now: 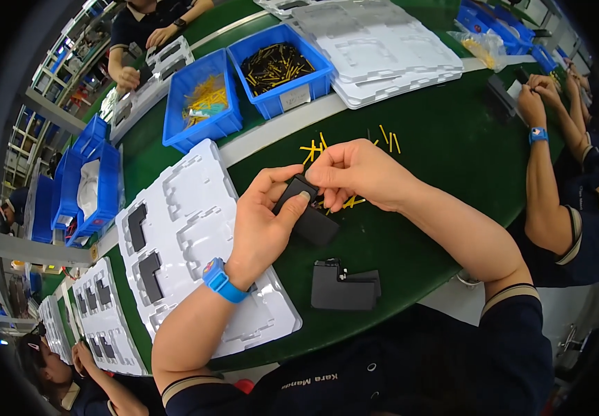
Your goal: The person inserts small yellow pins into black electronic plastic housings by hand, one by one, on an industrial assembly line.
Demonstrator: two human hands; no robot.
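My left hand (pixel 261 215) is closed around a flat black L-shaped piece (pixel 316 227) that looks like a battery pack, its thumb lying across the face. At the upper end of that piece, the fingertips of my right hand (pixel 365 173) are pinched together; whatever they grip is too small to make out. Thin yellow strips (pixel 355 202) lie scattered on the green table beneath and beyond my hands. Closer to me, more black L-shaped pieces (pixel 341 290) rest in an overlapping stack, with small connectors showing at the top edge.
Left of my hands, a white moulded tray (pixel 185 184) holds two black pieces. Beyond stand a blue bin (pixel 202 132) of yellow strips and a blue bin (pixel 313 87) of black-and-yellow strips. White trays (pixel 389 52) are stacked at the back. Co-workers sit left, right and across.
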